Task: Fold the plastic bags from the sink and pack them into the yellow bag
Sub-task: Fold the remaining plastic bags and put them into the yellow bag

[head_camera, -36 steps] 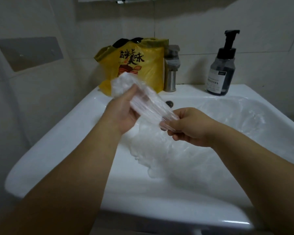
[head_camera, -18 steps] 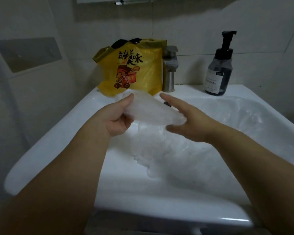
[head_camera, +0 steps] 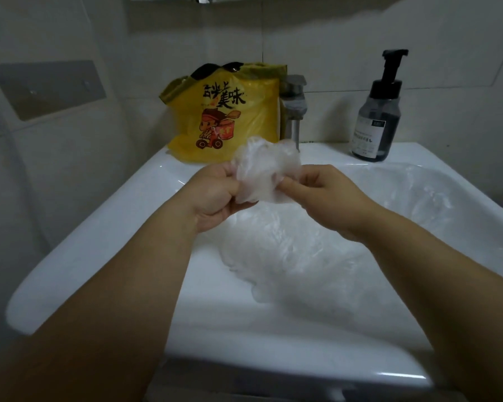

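Mid-fold, pinching a scrunched clear plastic bag point(head_camera: 263, 172) with left hand point(head_camera: 215, 195) and right hand point(head_camera: 328, 195) close together above the sink point(head_camera: 99, 227) and its heaped bags point(head_camera: 288, 250); next, likely pressing flat, then reaching to the yellow bag point(head_camera: 224, 117) behind.

yellow bag point(head_camera: 257, 117): black characters "美味"; pump bottle label point(head_camera: 368, 138) unreadable.

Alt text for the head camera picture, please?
The left hand and right hand pinch a crumpled clear plastic bag over a white ceramic sink holding more clear plastic bags. A yellow printed plastic bag stands behind.
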Demonstrator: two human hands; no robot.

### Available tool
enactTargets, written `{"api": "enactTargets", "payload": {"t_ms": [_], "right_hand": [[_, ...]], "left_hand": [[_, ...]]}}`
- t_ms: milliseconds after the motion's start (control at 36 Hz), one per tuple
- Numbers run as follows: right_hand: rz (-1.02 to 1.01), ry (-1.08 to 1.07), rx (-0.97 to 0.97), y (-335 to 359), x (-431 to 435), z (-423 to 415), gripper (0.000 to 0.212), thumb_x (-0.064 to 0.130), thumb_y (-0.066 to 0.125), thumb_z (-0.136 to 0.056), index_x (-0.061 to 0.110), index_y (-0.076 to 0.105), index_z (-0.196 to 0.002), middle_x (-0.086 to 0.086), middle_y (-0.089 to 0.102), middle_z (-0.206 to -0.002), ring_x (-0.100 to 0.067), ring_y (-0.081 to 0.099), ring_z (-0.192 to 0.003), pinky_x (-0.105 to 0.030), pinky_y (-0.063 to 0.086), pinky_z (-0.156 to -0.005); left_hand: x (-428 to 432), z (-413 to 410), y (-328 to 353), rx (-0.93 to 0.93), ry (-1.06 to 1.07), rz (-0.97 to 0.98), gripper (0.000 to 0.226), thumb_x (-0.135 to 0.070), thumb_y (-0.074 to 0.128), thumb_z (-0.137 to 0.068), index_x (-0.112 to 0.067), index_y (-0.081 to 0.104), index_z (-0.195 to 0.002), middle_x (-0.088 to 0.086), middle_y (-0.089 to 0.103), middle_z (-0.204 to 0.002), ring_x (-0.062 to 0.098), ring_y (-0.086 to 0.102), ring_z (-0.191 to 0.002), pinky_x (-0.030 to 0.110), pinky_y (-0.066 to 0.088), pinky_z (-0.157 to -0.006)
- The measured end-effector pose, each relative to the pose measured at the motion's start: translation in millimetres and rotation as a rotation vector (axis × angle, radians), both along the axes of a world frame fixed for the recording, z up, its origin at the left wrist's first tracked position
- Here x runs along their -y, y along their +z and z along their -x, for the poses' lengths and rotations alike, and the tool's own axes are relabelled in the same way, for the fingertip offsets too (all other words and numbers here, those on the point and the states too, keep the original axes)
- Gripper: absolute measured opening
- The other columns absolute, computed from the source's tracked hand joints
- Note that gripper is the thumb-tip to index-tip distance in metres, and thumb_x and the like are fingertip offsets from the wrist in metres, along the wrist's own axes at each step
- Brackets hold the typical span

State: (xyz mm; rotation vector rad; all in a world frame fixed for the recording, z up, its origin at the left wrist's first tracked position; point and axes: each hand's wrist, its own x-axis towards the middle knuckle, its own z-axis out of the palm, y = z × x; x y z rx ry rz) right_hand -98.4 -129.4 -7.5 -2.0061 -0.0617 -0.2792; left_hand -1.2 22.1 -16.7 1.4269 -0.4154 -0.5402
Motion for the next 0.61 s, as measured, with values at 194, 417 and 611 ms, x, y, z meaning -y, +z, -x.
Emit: {"api": "enactTargets", "payload": {"t_ms": [194, 417, 611], "right_hand": [[-0.269, -0.203, -0.107, -12.0, -8.7, -13.6, 0.01, 0.026, 0.059, -0.092, 0.02, 0.063, -0.086, 0.0, 0.065, -0.093, -0.014, 0.06, -0.085, -0.025, 0.048, -0.073], [-0.817, -0.102, -0.316, -3.7, -0.5, -12.1, 0.037, 0.014, 0.066, -0.085, 0.004, 0.056, -0.12, -0.014, 0.066, -0.112, -0.026, 0.068, -0.093, -0.028, 0.057, -0.06], [-0.568, -0.176, -0.243, -5.5, 1.7, -15.0, 0.076, 0.003, 0.071, -0.08, 0.008, 0.032, -0.144, -0.013, 0.051, -0.132, -0.031, 0.062, -0.101, -0.038, 0.058, -0.077]], "left_hand": [[3.4, 2.8, -3.3, 0.059, -0.082, -0.009, 0.053, 0.027, 0.04, -0.081, 0.004, 0.055, -0.126, 0.016, 0.065, -0.112, 0.021, 0.065, -0.098, 0.025, 0.058, -0.079], [1.5, 4.7, -5.8, 0.078, -0.22, -0.029, 0.062, 0.01, 0.051, -0.064, -0.011, 0.06, -0.121, 0.006, 0.068, -0.102, 0.014, 0.066, -0.088, 0.024, 0.057, -0.07], [2.2, 10.8, 2.5, 0.033, -0.127, 0.031, 0.048, -0.035, 0.075, -0.065, -0.018, 0.066, -0.11, 0.001, 0.071, -0.1, 0.02, 0.067, -0.097, 0.036, 0.056, -0.08]]}}
